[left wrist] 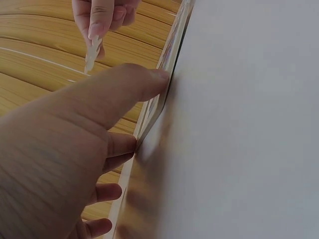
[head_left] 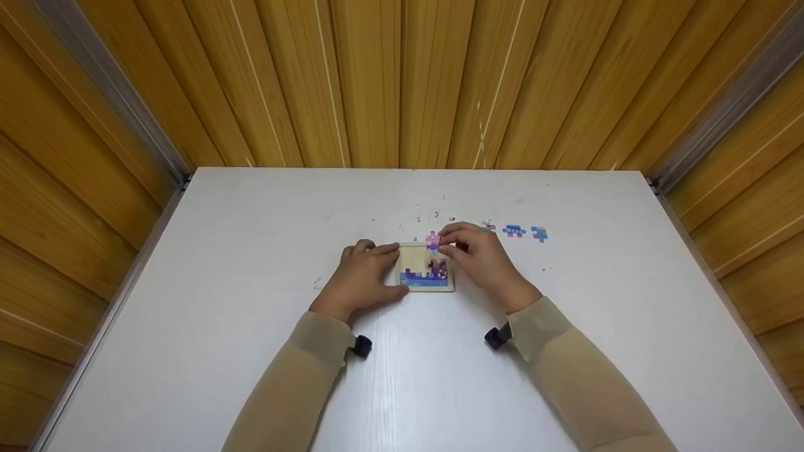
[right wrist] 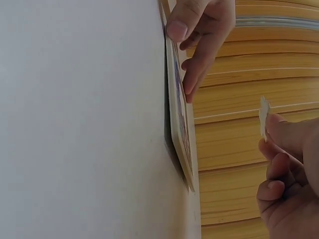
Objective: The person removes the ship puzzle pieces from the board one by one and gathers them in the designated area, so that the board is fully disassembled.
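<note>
Puzzle tray (head_left: 412, 257) between the two hands (head_left: 363, 279) (head_left: 482, 258)

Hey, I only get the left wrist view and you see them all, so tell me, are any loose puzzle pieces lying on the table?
Observer: Yes, the head view shows at least three loose pieces to the right of the tray.
Operator: What colours are on the held piece in the right hand?
Observer: Its printed face shows pink and purple.
Operator: Is the tray filled?
Observer: No, its far left part is bare.
</note>
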A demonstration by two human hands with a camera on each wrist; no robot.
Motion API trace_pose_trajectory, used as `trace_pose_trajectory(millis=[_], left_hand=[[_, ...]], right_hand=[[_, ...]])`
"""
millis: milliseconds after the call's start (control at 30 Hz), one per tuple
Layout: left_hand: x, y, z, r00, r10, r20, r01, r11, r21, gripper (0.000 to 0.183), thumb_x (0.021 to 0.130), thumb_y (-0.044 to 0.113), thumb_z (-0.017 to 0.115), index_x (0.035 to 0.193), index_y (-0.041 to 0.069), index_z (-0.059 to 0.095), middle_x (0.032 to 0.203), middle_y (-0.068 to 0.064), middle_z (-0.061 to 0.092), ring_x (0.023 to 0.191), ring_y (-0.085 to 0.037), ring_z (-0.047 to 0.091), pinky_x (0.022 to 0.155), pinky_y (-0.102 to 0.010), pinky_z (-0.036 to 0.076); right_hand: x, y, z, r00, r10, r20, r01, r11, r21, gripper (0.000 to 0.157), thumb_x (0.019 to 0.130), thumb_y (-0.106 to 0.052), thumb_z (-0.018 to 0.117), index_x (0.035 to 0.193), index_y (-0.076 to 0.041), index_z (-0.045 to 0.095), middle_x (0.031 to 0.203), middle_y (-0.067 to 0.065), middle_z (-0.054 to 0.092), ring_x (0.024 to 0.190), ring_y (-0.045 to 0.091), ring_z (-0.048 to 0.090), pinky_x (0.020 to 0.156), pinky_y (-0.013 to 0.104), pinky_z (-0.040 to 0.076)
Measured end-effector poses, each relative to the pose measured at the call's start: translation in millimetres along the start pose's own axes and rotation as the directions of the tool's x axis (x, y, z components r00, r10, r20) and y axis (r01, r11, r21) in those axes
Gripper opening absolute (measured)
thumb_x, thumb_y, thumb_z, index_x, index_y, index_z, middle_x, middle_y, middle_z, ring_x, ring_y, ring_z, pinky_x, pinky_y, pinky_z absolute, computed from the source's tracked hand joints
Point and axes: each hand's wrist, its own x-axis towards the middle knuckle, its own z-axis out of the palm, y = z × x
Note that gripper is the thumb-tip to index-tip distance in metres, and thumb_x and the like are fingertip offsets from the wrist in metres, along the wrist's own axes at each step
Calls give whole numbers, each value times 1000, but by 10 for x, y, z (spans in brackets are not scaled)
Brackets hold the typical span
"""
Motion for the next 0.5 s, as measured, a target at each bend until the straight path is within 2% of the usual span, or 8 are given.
trace_pose_trajectory(millis=[167, 500], left_hand=[[-28, 12, 27, 1000, -17, 14, 17, 999, -29, 89, 93, 62, 84, 169, 26, 56, 178, 10, 51, 159, -31, 43, 133, -55, 37], [-13, 15, 19, 1000, -3, 6, 3, 1000, -27, 89, 92, 61, 85, 168, 24, 57, 178, 11, 51, 161, -31, 43, 134, -55, 34]], right_hand=[[-81, 104, -158, 1000, 13, -15, -13, 1000, -14, 12, 106, -11, 80, 114, -4, 86, 138, 7, 78, 125, 27, 73, 95, 17, 56], [-212, 343, -581, 996, 73, -40, -75, 997, -34, 15, 107, -11, 78, 118, -5, 86, 142, 10, 76, 125, 30, 72, 89, 6, 53]])
